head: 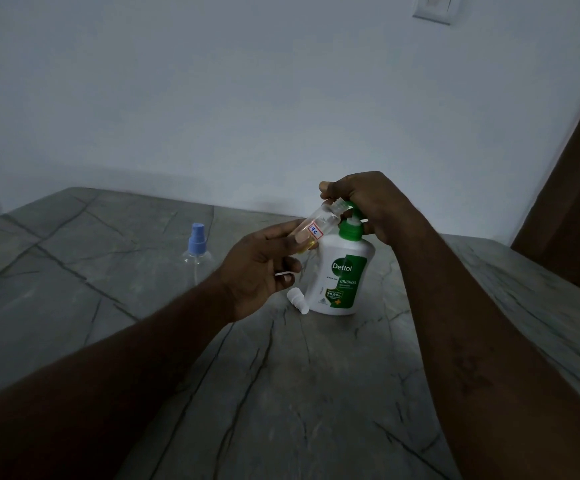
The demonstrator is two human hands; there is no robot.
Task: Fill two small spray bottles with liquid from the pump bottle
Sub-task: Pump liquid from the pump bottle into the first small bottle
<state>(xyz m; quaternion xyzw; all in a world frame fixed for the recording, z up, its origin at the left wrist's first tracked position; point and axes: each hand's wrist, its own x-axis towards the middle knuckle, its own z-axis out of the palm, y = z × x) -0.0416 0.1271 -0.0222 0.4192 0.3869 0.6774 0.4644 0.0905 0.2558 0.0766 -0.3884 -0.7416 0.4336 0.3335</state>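
Left hand (264,268) grips small bottle (319,226), tilted, its open neck up at the nozzle of pump bottle (344,271), which stands on table (281,393). Right hand (368,206) curls over the pump head, fingers closed round it. Thin yellowish pool in small bottle's low end: first fill barely begun, I judge. White cap (298,300) just beside pump bottle's base. Blue-topped bottle (197,254) stands well left, capped, apparently empty; its fill and the recapping remain.

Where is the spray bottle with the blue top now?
Head view: the blue-topped spray bottle stands upright on the table, left of the left hand, untouched.
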